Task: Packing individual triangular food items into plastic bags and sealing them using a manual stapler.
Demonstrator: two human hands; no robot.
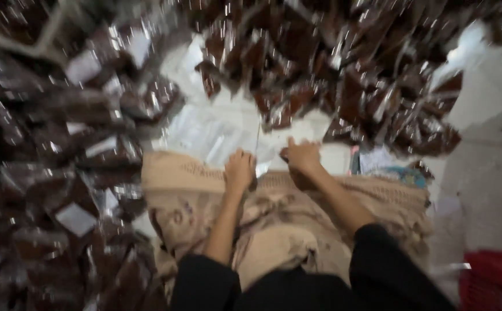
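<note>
The frame is blurred by motion. My left hand [239, 170] and my right hand [301, 155] reach forward side by side over a beige patterned cloth [274, 230] on my lap. Both hands meet at a clear plastic bag [265, 151] lying at the cloth's far edge, fingers curled on it. A loose stack of empty clear bags [205, 135] lies on the white floor just left of the hands. Both forearms come out of black sleeves.
Piles of sealed clear packets of dark brown filling [49, 173] crowd the left side, and more packets [349, 75] spread across the top and right. A red crate [493, 282] sits at the bottom right. A colourful small object [398, 173] lies right of my knee.
</note>
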